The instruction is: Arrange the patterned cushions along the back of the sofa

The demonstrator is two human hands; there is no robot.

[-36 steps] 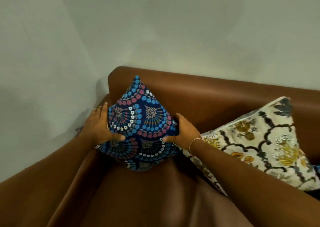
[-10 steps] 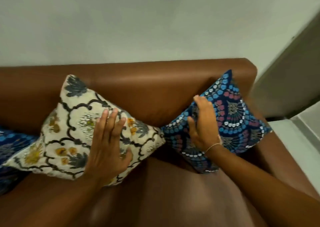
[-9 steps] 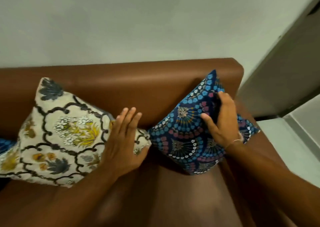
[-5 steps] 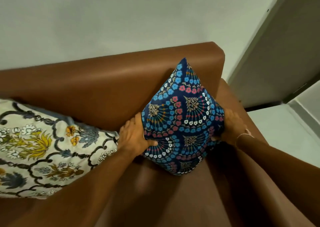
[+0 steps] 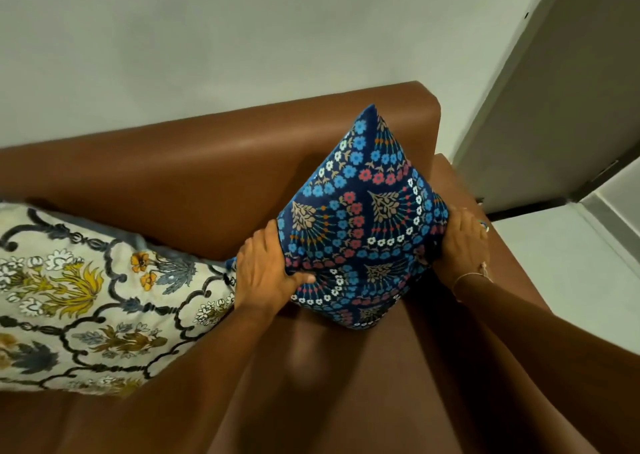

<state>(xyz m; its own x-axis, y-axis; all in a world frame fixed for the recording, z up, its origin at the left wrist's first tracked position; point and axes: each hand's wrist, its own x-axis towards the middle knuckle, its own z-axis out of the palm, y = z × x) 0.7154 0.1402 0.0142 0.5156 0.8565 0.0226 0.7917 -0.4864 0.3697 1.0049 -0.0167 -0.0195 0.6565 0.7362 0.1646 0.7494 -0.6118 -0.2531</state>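
A cream floral cushion (image 5: 93,301) is seen to the left of the blue patterned cushion (image 5: 360,225). It is leaned against the backrest of the brown leather sofa (image 5: 207,166), with its lower edge on the seat. Its right corner is touching the back of the left hand (image 5: 266,273).

The left forearm is stretched forward over the seat, up to the left side corner of the blue patterned cushion. The left hand is closed on that corner: the thumb is laid across the front face, and the other fingers are bent around the edge towards the back.

The blue patterned cushion is stood on one corner, like a diamond, at the right end of the sofa. Its top corner is leaned on the backrest, and its bottom corner is placed on the seat.

The right hand (image 5: 464,242) is pressed on the right side corner of the blue patterned cushion, between it and the armrest. The fingers are partly hidden behind the fabric, so the exact grip cannot be told. A thin bracelet (image 5: 471,277) is worn on the right wrist, and the right forearm is extended from the lower right.

The two hands are kept apart, with the blue patterned cushion clamped between them.
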